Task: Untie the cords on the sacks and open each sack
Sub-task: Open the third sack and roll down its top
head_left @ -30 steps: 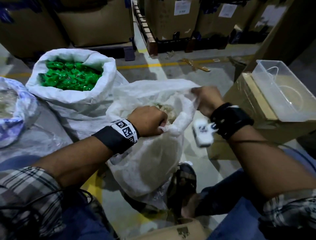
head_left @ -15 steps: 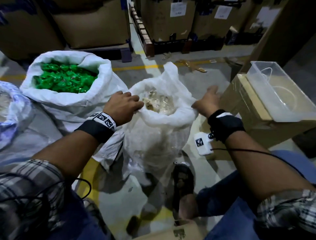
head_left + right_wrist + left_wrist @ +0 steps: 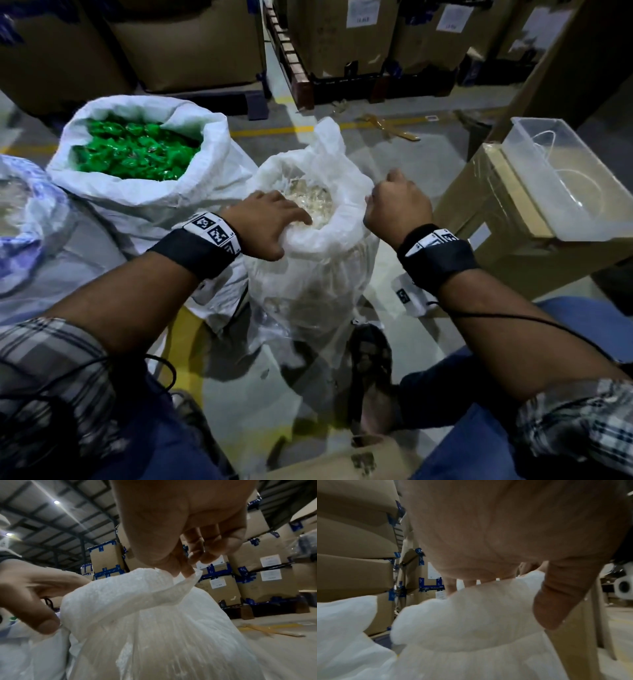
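Note:
A white sack of pale, clear pieces stands open on the floor between my knees, its rim rolled outward. My left hand grips the left side of the rim, fingers inside and thumb outside. In the left wrist view the thumb presses on the rolled rim. My right hand is curled and pinches the right side of the rim. The right wrist view shows its fingertips holding the thin sack edge. No cord shows on this sack.
An open white sack of green pieces stands to the left, and a bluish sack at the far left. A clear bin with thin white loops sits on a cardboard box at right. My sandalled foot is by the sack's base. Stacked boxes stand behind.
Both hands pulled the sack mouth wide, let go and lay open beside it. Now both are back on the rolled rim, the left gripping and the right pinching.

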### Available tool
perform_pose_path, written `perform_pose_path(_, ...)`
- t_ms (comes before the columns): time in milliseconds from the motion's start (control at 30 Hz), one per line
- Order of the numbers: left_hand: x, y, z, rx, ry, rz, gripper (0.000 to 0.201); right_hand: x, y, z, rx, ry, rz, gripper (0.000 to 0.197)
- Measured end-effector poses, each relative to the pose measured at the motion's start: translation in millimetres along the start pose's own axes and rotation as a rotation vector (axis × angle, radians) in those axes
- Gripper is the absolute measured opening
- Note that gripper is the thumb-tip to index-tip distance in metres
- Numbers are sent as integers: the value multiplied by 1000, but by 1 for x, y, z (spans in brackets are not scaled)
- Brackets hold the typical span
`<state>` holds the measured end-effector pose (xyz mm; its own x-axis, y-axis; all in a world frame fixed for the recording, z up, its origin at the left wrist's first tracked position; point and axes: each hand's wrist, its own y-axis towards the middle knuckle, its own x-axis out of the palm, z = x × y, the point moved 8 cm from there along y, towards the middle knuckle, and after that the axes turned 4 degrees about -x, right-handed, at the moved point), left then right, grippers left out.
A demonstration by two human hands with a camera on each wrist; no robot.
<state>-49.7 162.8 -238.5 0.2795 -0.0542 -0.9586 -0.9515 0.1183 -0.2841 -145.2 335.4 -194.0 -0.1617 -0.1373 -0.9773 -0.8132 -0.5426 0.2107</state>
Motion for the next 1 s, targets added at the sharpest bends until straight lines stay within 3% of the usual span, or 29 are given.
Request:
perform_pose_path(133,3,5,25,67,-39,-16,52,19,4,3,72,146,-68,49)
perform_pose_path(233,5,12,33,51,29,27,50,37,4,1,177,423,-179,79)
perform_pose_path(333,6,14,40,75,38,68,43,54,3,-3,240,522,-330,67)
perform_pose_path(367,8,13,43,91,49,73,40,60,4,-1,291,635,-346,55)
perform_pose_path(433,9,12,49,127,81,90,36,69,-2,8,550,1050,-350,18)
perform_pose_path(500,7,11,50,123,113,124,31,73,-12,11,779,1487,-438,16)
perform_pose_path(567,5,11,46,101,154,167,43,68,-15,16,895,1763,-463,26)
perform_pose_path(667,-5,11,28,22,199,276,54,60,-15,26,972,1859,-488,44)
perform_pose_path(833,-13,14,19,17,236,489,51,62,-20,7,998,1989,-514,44)
perform_pose_path(933,12,16,29,63,246,366,55,68,-16,22,940,1679,-377,40)
perform_pose_path(1000,27,15,29,61,218,288,67,61,-8,46,803,1205,-190,60)
